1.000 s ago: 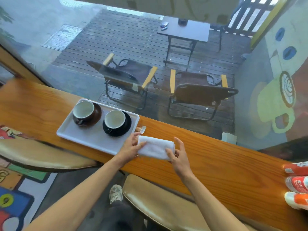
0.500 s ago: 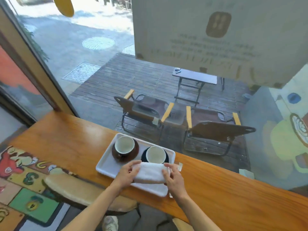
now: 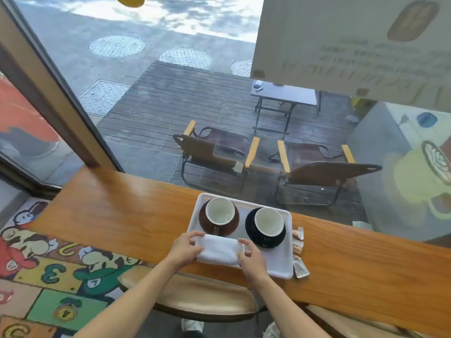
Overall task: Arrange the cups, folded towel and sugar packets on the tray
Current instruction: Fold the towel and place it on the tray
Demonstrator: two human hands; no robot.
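Observation:
A white tray (image 3: 280, 267) lies on the wooden counter. On its far half stand a brown cup (image 3: 219, 214) on a brown saucer and a black cup (image 3: 268, 222) on a black saucer. A folded white towel (image 3: 218, 250) rests on the tray's near left part. My left hand (image 3: 184, 247) grips the towel's left end and my right hand (image 3: 251, 258) grips its right end. Several sugar packets (image 3: 299, 250) lie on the counter just off the tray's right edge.
The wooden counter (image 3: 117, 215) runs along a big window. A padded stool (image 3: 195, 296) stands under its near edge below my arms, with another stool at the lower right. Outside the glass are folding chairs and a small table.
Both hands carried the towel from the counter, right of the tray, onto the tray's near part in front of the cups. The camera view tilted up and shifted.

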